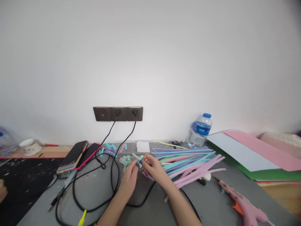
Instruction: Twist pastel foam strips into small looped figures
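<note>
Left of the loose bundle of pastel fuzzy pipe cleaners (190,160), the left hand (131,172) and right hand (154,167) pinch a short mint-green fuzzy stem (136,156), probably to steady it from both sides

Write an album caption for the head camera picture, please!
Left hand and right hand hold a mint-green pipe cleaner beside a colourful pile of others.
</note>
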Motion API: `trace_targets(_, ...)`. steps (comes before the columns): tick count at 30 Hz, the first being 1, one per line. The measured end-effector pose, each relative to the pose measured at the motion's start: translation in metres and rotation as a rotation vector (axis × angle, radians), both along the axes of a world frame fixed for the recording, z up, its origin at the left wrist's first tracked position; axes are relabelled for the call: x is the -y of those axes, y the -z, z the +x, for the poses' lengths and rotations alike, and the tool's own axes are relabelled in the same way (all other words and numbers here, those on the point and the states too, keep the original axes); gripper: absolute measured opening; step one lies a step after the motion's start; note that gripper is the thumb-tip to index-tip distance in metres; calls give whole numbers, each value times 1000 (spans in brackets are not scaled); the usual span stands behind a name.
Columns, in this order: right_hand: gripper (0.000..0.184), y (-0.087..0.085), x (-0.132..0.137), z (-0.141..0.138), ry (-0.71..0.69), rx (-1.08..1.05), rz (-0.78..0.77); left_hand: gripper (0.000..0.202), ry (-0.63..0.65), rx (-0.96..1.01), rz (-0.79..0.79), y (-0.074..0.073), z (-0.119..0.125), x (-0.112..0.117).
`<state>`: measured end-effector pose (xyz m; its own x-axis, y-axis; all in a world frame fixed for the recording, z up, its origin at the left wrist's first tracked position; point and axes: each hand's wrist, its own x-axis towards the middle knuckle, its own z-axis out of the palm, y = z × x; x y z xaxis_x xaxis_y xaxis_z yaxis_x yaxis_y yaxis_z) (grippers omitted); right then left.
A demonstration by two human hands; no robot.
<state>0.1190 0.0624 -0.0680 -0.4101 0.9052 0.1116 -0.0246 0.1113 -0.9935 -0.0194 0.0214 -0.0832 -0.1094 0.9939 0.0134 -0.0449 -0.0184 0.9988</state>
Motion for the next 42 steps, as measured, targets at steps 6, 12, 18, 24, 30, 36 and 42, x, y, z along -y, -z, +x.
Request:
trace_targets(6, 33, 2, 3, -1, -52, 0, -13, 30, 8, -140, 104, -4, 1, 1)
trace_targets(12, 33, -6, 9, 1, -57, 20, 12, 38, 44, -89, 85, -7, 4, 0)
trace_targets(18, 23, -11, 13, 6, -119, -50, 8, 40, 20, 12, 41, -12, 6, 2)
trace_targets(24, 18, -18, 15, 22, -232, 21, -73, 40, 3, 211, -32, -16, 5, 4)
trace_targets(30, 21, -35, 20, 43, -277, 159, -133, 37, 95, 424, -133, -27, 2, 11)
trace_targets(36, 28, -35, 13, 61, -201, 315, -88, 35, 357, 208, -148, -30, -2, 14)
trace_targets(42, 18, -43, 16, 71, -158, 488, -80, 29, 511, 155, -164, -31, 1, 19)
